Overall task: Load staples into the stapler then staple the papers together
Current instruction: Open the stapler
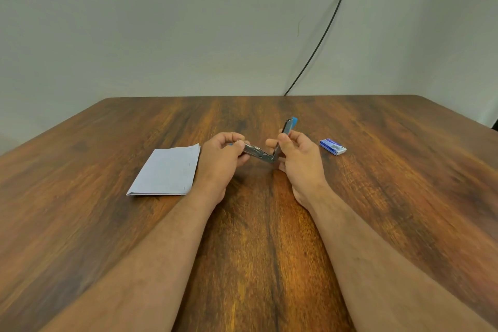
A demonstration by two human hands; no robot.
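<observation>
Wood-grain table (269, 250) under us: we hold the stapler (260, 154) hinged open above it, left hand (225, 155) pinching the metal base, right hand (296, 153) gripping the raised blue top. Small, stiff, probably slick metal; grip its sides.

Two bare forearms in head view, no sleeves visible, fine hair along both. Left hand (221, 153) and right hand (299, 153) bare: no rings, watch, bands or gloves visible. Nails short.
</observation>
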